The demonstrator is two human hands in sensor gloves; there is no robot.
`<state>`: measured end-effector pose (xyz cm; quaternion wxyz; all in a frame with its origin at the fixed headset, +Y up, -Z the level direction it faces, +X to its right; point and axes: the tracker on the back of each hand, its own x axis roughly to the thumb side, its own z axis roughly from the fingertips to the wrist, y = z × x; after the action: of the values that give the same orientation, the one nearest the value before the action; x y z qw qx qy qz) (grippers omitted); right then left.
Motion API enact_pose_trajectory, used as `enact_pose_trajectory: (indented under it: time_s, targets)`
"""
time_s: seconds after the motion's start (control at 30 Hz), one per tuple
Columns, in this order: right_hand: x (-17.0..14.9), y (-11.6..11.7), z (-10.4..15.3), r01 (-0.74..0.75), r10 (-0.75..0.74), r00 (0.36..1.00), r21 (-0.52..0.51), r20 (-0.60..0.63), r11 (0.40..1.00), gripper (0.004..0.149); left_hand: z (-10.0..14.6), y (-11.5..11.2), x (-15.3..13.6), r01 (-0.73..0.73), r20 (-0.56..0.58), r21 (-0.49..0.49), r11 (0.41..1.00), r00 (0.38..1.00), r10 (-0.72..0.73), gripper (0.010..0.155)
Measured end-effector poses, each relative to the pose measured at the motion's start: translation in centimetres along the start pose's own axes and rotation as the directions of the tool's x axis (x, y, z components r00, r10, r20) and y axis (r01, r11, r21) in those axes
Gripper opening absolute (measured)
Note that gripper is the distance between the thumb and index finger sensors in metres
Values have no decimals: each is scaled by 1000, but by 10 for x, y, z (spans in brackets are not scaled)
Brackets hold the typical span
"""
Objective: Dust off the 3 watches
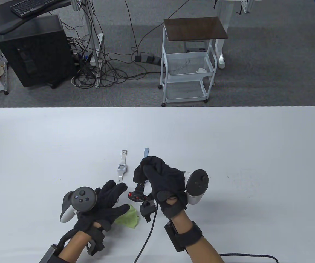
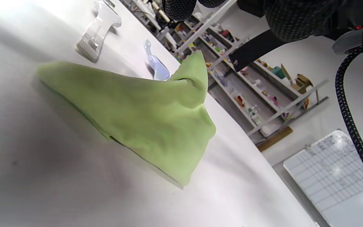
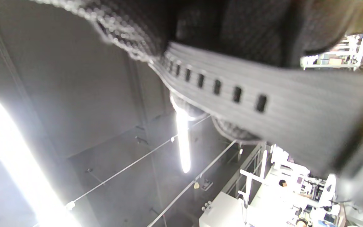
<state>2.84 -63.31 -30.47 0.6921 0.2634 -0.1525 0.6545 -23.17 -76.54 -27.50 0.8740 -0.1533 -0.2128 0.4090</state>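
While the right hand (image 1: 164, 179) curls around a black watch (image 1: 138, 191) held above the white table (image 1: 228, 137), the left hand (image 1: 106, 202) lies flat-fingered over a green cloth (image 1: 128, 219), near white (image 1: 121, 167) and blue (image 1: 146, 151) watches.

A white watch (image 1: 121, 167) lies flat. A blue watch (image 1: 146, 151) peeks out beside it. A black watch (image 1: 138, 189) is lifted. A green cloth (image 1: 128, 217) lies crumpled.

Three watches: white watch (image 1: 121, 167), black watch (image 1: 138, 191), blue watch (image 1: 146, 151) mostly hidden. One green cloth (image 1: 128, 219). Two gloved hands: left hand (image 1: 102, 206), right hand (image 1: 164, 182).
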Motion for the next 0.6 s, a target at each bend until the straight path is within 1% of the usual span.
enact_pose_trajectory:
  time_s: [0.13,0.2,0.3,0.4,0.5,0.6]
  targets:
    - [1,5,1,12,-12,1000,18,1,1000,39,-2,-1,1,-21,18,11,1000,1000,21,83]
    - [2,8,2,25,-25,1000,30,-1,999,39,-3,0,2,-4,33,30,1000,999,3,80]
    - [2,12,3,36,-36,999,40,-2,999,39,-3,1,3,26,37,31,999,999,-28,79]
    - [3,16,4,55,-55,998,55,-5,997,39,-3,1,6,18,56,37,999,998,-20,78]
    - [4,19,5,71,-70,997,64,-8,995,39,-2,-1,8,-7,95,44,999,995,3,74]
    - [4,20,5,80,-80,997,69,-9,994,39,-2,-1,13,-2,122,60,998,993,-5,69]
